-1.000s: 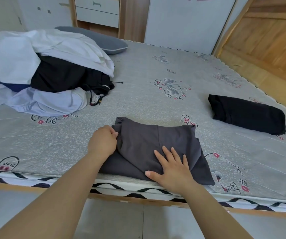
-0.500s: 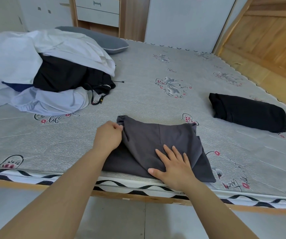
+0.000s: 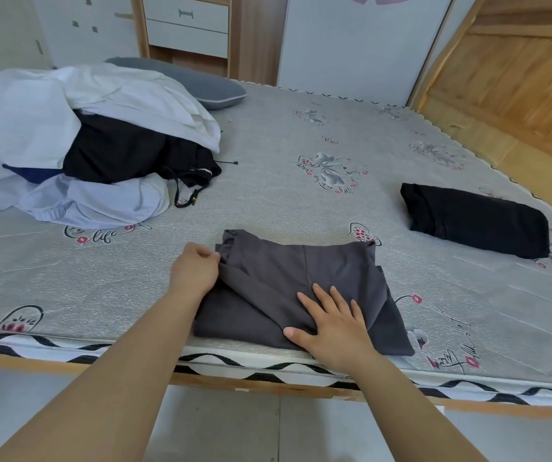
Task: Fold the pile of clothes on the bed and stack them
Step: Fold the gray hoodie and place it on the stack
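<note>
A dark grey garment, partly folded, lies at the near edge of the bed. My left hand grips its left edge with curled fingers. My right hand lies flat on its near right part, fingers spread. A loose pile of white, pale blue and black clothes sits at the bed's left. A folded black garment rests on the right side of the mattress.
A grey pillow lies behind the pile. A wooden headboard stands at the right, a wooden drawer unit and white cabinets at the back. The bed's wooden front rail runs below my arms, with tiled floor beneath.
My left hand has pulled the grey garment's left edge slightly to the right and away from me. My right hand stays pressed on it; the view shifted a little.
</note>
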